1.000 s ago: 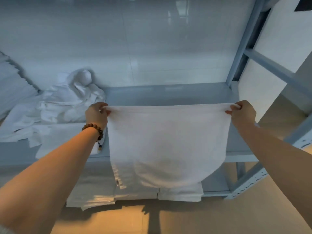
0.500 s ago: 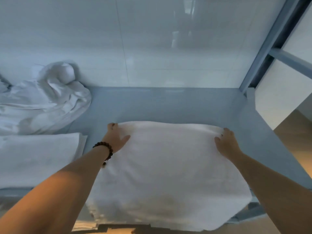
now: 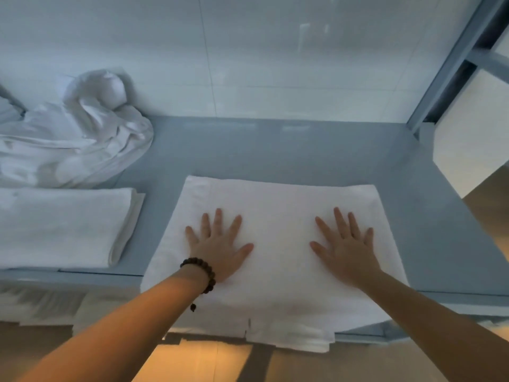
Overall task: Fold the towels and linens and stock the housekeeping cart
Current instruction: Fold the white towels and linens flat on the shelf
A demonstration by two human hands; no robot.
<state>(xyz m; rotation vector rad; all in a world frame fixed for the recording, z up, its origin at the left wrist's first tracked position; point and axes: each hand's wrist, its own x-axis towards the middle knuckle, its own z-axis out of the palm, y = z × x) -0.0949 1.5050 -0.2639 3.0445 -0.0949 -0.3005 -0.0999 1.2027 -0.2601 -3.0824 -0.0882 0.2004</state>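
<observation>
A white towel (image 3: 278, 199) lies flat on the grey-blue shelf (image 3: 289, 150), its near edge hanging over the shelf's front. My left hand (image 3: 217, 244), with a bead bracelet at the wrist, presses flat on the towel's left half, fingers spread. My right hand (image 3: 344, 246) presses flat on its right half, fingers spread too. To the left rests a folded white towel (image 3: 63, 224). Behind that sits a crumpled heap of white linen (image 3: 71, 142).
A glossy white wall backs the shelf. A grey-blue metal upright (image 3: 451, 59) stands at the right rear corner. More folded white linen (image 3: 41, 304) shows on a lower shelf at the left. Tan floor (image 3: 206, 362) lies below the shelf front.
The towel hung from both hands a second ago. It was laid on the shelf, and both hands slid back from its far corners to press flat on its middle.
</observation>
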